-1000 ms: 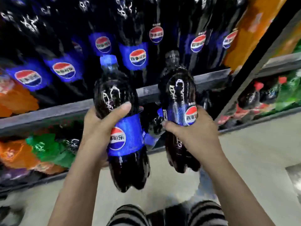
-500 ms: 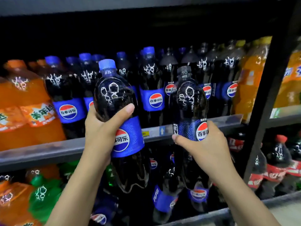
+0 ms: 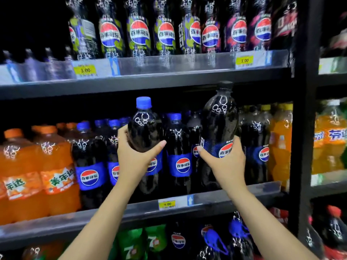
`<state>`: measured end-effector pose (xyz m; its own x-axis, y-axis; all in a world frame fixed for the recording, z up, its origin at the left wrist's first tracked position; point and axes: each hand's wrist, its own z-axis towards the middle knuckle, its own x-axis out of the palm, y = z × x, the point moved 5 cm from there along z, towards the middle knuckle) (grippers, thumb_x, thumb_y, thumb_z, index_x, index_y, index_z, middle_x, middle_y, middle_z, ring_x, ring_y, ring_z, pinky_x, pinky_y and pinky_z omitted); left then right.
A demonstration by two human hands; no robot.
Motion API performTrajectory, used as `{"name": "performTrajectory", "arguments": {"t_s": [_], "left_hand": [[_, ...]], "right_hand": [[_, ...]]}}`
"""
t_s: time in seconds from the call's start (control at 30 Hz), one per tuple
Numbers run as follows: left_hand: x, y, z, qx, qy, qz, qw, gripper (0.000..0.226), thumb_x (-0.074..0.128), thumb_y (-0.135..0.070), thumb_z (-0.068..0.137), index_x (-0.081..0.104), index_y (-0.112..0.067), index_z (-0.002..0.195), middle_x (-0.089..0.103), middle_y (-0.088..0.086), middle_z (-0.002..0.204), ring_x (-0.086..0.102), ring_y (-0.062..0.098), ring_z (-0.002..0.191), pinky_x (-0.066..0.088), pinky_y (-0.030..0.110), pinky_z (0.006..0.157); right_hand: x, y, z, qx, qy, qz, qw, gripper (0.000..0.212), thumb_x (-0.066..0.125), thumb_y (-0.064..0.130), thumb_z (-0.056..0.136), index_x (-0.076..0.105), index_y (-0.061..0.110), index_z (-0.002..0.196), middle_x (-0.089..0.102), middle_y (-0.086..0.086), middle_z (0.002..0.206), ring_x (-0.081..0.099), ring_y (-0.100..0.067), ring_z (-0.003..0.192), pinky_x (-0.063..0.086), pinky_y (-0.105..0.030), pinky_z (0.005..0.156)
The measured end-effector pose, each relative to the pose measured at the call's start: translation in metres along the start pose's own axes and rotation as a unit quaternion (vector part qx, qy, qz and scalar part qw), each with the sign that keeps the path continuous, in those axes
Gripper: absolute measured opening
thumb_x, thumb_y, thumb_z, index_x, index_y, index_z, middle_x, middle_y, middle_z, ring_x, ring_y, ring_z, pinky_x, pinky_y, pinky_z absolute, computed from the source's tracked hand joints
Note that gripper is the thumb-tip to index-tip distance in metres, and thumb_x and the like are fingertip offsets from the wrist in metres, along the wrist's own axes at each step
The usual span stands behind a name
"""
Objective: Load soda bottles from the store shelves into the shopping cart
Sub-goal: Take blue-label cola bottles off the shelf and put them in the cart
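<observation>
Head view, facing soda shelves.

Noted left hand point(image 3: 134, 156) raised in front of the middle shelf point(image 3: 56, 220), forearm coming up from the lower left, wrist bent back slightly. Found its fingers point(image 3: 122, 134) curled round the far left side of a blue-capped Pepsi bottle point(image 3: 144, 128), thumb laid across the near side just below the bottle's shoulder. Gripping firmly by the look of it. Bottle upright, partly in front of the shelved row; cannot tell whether its base touches the shelf.

Noted right hand point(image 3: 227, 164) raised a little to the right of the left hand, forearm coming up from the lower right. Fingers wrapped round the label band of a black-capped Pepsi bottle point(image 3: 219, 119), thumb pointing left across the label. Bottle tilted slightly right, held higher than the other, cap near the underside of the upper shelf point(image 3: 169, 79).

Hands near each other, not touching.

Logged around them:
- Shelved Pepsi bottles point(image 3: 90, 166) with blue caps, left of and behind both held bottles.
- Orange soda bottles point(image 3: 56, 166) at far left of the same shelf.
- Yellow price tag point(image 3: 167, 204) on the shelf edge, between the forearms.
- Small Pepsi bottles point(image 3: 138, 32) on the upper shelf.
- Green 7-Up bottles point(image 3: 131, 243) on the shelf below.
- Black upright post point(image 3: 304, 128) at right.
</observation>
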<state>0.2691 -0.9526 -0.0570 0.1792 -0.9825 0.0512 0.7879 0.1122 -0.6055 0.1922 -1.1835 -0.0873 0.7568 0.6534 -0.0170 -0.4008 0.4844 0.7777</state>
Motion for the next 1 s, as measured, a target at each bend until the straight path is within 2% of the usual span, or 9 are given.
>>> {"name": "performTrajectory", "arguments": {"t_s": [0.03,0.1,0.27,0.43,0.53,0.7,0.8,0.93,1.0], "left_hand": [[0.001,0.005,-0.002,-0.002,0.003,0.008,1.000,0.076,0.092,-0.022,0.057,0.046,-0.021,0.118,0.057,-0.014,0.113,0.054,-0.014,0.099,0.039,0.002,0.082],[0.003,0.018,-0.007,-0.011,0.004,0.018,1.000,0.076,0.091,-0.021,0.059,0.044,-0.023,0.119,0.054,-0.018,0.113,0.052,-0.018,0.099,0.037,-0.001,0.081],[0.004,0.045,-0.013,-0.048,0.008,0.016,0.999,0.077,0.090,-0.022,0.059,0.044,-0.023,0.121,0.056,-0.018,0.113,0.054,-0.012,0.102,0.039,-0.001,0.078],[0.010,0.060,-0.016,-0.094,0.024,0.005,0.995,0.077,0.088,-0.028,0.060,0.045,-0.028,0.124,0.057,-0.020,0.114,0.054,-0.016,0.099,0.041,0.008,0.080],[0.016,0.063,-0.016,-0.107,0.034,0.012,0.994,0.077,0.088,-0.030,0.061,0.045,-0.027,0.125,0.057,-0.021,0.113,0.054,-0.015,0.099,0.042,0.010,0.079],[0.019,0.064,-0.016,-0.118,0.021,0.022,0.993,0.076,0.085,-0.035,0.064,0.048,-0.024,0.130,0.061,-0.016,0.117,0.057,-0.003,0.105,0.046,0.024,0.093],[0.019,0.062,-0.017,-0.105,0.012,0.017,0.994,0.094,0.084,-0.038,0.064,0.037,-0.027,0.143,0.050,-0.015,0.135,0.049,0.000,0.121,0.038,0.020,0.102],[0.019,0.060,-0.019,-0.108,0.006,0.017,0.994,0.106,0.080,-0.052,0.054,0.032,-0.031,0.147,0.045,-0.015,0.143,0.043,0.001,0.130,0.035,0.029,0.111],[0.019,0.061,-0.020,-0.113,0.004,0.024,0.993,0.110,0.079,-0.055,0.053,0.030,-0.032,0.148,0.042,-0.015,0.146,0.039,0.003,0.134,0.034,0.033,0.113]], "right_hand": [[0.004,-0.003,0.000,0.002,0.003,-0.005,1.000,0.089,0.083,0.043,0.063,0.041,0.006,0.133,0.053,-0.004,0.127,0.046,-0.017,0.117,0.030,-0.014,0.087],[0.011,-0.012,0.000,0.003,0.006,-0.014,1.000,0.089,0.084,0.044,0.062,0.042,0.004,0.129,0.052,-0.009,0.127,0.046,-0.018,0.113,0.032,-0.019,0.087],[0.024,-0.028,0.000,0.013,0.008,-0.015,1.000,0.078,0.084,0.040,0.062,0.045,0.013,0.123,0.055,0.003,0.117,0.049,-0.016,0.110,0.038,-0.025,0.091],[0.028,-0.036,0.007,0.019,0.010,-0.017,1.000,0.088,0.083,0.038,0.067,0.036,0.011,0.136,0.041,0.010,0.116,0.036,-0.004,0.108,0.028,-0.017,0.091],[0.029,-0.042,0.009,0.023,-0.006,-0.028,0.999,0.085,0.083,0.036,0.067,0.038,0.010,0.134,0.040,0.011,0.111,0.036,-0.003,0.101,0.024,-0.010,0.084],[0.035,-0.055,0.003,0.036,0.009,-0.067,0.997,0.085,0.083,0.040,0.066,0.040,0.010,0.133,0.049,0.007,0.116,0.042,-0.007,0.103,0.030,-0.017,0.084],[0.036,-0.058,0.000,0.032,0.022,-0.093,0.995,0.087,0.083,0.040,0.065,0.040,0.010,0.134,0.051,0.004,0.120,0.038,-0.004,0.100,0.028,-0.015,0.083],[0.035,-0.058,0.001,0.041,0.029,-0.099,0.994,0.083,0.084,0.038,0.066,0.042,0.010,0.132,0.046,0.009,0.107,0.037,-0.003,0.095,0.029,-0.014,0.081],[0.036,-0.059,0.003,0.054,0.037,-0.106,0.992,0.088,0.083,0.043,0.065,0.040,0.008,0.134,0.053,0.004,0.117,0.045,-0.010,0.102,0.036,-0.020,0.085]]}}
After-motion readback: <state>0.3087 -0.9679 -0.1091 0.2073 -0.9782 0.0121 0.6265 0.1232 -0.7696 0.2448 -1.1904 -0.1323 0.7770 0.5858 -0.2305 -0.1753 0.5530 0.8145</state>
